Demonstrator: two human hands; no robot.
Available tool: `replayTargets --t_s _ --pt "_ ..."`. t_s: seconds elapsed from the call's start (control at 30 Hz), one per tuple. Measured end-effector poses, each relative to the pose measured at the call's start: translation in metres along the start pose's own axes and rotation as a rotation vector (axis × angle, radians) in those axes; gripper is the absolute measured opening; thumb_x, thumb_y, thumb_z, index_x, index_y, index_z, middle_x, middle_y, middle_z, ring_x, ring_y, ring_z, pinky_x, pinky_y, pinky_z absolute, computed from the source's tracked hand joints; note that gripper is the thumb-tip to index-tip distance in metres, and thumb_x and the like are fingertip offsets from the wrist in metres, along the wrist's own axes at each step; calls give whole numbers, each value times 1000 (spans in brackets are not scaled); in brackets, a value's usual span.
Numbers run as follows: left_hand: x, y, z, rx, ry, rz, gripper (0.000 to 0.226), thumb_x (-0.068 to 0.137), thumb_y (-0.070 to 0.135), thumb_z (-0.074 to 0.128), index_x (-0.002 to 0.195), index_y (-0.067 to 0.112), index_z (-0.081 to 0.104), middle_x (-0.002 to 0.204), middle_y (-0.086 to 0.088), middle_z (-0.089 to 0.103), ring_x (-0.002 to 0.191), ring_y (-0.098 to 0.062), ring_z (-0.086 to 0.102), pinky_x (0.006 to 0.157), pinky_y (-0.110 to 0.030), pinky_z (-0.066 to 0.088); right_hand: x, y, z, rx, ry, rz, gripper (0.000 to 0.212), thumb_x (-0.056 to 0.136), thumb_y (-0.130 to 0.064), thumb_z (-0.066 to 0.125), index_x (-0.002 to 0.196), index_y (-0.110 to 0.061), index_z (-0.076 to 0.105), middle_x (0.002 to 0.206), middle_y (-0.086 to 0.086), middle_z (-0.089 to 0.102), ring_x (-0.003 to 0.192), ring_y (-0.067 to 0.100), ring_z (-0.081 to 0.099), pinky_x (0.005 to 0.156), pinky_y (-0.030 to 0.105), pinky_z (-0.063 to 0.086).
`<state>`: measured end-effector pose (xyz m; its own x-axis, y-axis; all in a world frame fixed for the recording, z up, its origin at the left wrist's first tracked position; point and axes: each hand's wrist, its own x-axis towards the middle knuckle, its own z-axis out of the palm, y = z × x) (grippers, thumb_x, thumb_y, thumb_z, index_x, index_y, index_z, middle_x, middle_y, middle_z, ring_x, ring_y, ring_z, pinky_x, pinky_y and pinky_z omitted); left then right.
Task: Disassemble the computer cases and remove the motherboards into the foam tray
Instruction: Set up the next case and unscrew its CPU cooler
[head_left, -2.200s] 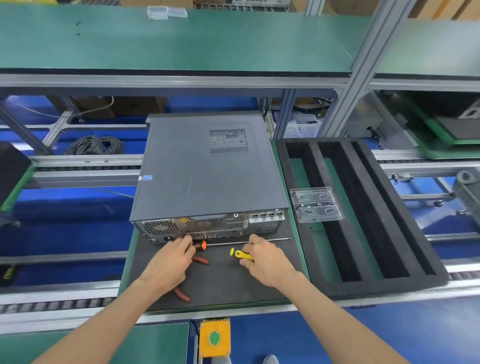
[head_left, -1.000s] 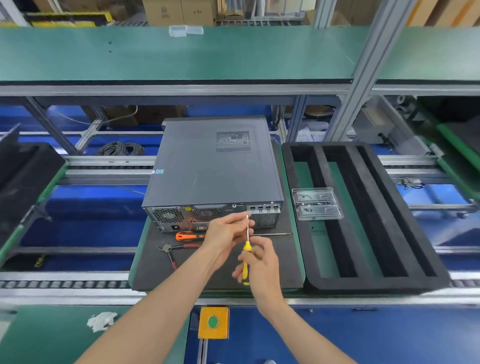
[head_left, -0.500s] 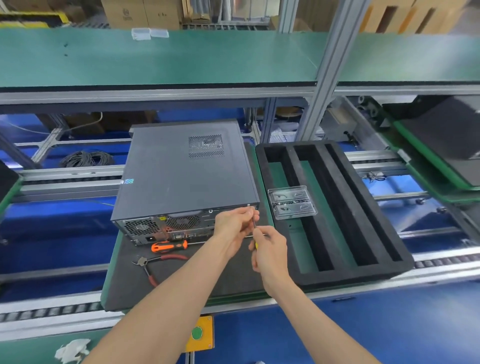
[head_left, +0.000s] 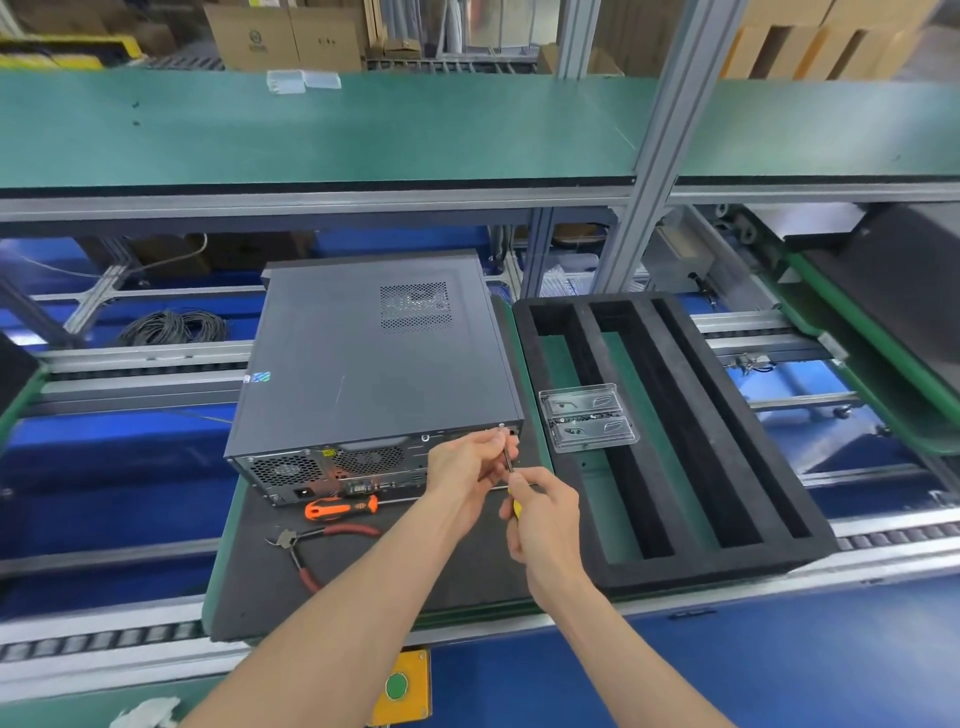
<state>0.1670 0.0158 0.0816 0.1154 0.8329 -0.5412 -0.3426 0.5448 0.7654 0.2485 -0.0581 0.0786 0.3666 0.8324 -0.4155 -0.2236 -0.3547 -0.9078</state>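
While the right hand (head_left: 545, 514) grips the yellow screwdriver (head_left: 515, 506), its shaft slants up-left to the computer case (head_left: 374, 364) rear corner screw (head_left: 501, 427), left hand (head_left: 467, 462) pinching it steady.

A: Green shelf (head_left: 363, 130) runs overhead on grey metal posts (head_left: 649, 171), cardboard boxes (head_left: 283, 34) stacked behind.

B: Roller rails (head_left: 130, 364) below, over blue panels (head_left: 104, 457).

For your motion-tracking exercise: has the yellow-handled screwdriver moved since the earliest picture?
Yes. The yellow-handled screwdriver has gone from lying on the black mat up to the computer case, its tip at the rear top right corner, held by the right hand and left hand.
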Motion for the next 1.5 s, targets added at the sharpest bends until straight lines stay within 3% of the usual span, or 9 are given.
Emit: replayTargets --t_s 0.2,0.4,0.57,0.67,0.83,0.93,1.03,1.23,1.5 --pt "0 1 -1 12 -34 -1 33 92 -7 61 70 8 80 87 -17 75 67 -18 66 64 -27 49 2 3 0 -13 29 -1 23 103 -21 52 89 -24 71 59 6 60 40 11 37 39 20 27" --pt "3 2 0 -4 -10 -8 18 92 -6 61 88 1 77 89 -17 76 66 -16 66 63 -25 51 3 2 1 -68 36 -39 21 102 -21 53 91 -22 71 62 5 62 40 11 40 39 21 28" --pt "4 -2 -2 -27 -21 -39 15 93 -2 63 103 -5 73 86 -15 73 56 -14 60 56 -25 50 1 2 -9 532 -204 249 28 105 -17 45 110 2 65 75 16 58 39 9 29 32 20 20" --pt "5 -2 -1 -24 1 -64 14 93 1 64 102 -2 74 89 -14 76 54 -11 62 53 -22 50 7 0 -12 700 -279 385 33 105 -21 42 105 2 66 73 12 55 36 6 26 30 17 18" --pt "6 1 1 -51 19 -82 13 93 1 65 103 -3 73 93 -15 77 74 -15 74 45 -20 48 7 -5 -3 438 -203 357 31 104 -20 44 97 1 66 64 12 55 34 9 28 31 19 17" --pt "7 -1 3 -37 21 -74 12 94 8 66 102 1 73 93 -10 78 85 -17 76 71 -31 58 4 -5 4 -159 5 44 29 98 -18 53 78 -6 70 53 4 53 40 14 36 37 22 25" --pt "8 -4 6 -85 46 -88 12 94 11 67 100 2 73 93 -9 78 85 -18 76 87 -37 57 -1 -1 9 -661 180 -226 24 95 -23 60 71 -25 60 65 -6 61 66 12 57 51 25 39" --pt "9 -7 15 -113 90 -125 12 94 17 68 97 6 75 91 -5 78 88 -17 75 75 -33 54 -3 -4 9 -232 245 48 46 101 -35 49 69 -11 70 57 0 69 71 17 65 72 36 49" --pt "8 -3 15 -167 81 -136 15 95 10 65 105 0 72 93 -9 78 75 -16 75 73 -30 54 -7 -4 7 -230 195 -8 15 87 -24 73 77 -14 67 72 8 71 63 19 61 61 38 52"
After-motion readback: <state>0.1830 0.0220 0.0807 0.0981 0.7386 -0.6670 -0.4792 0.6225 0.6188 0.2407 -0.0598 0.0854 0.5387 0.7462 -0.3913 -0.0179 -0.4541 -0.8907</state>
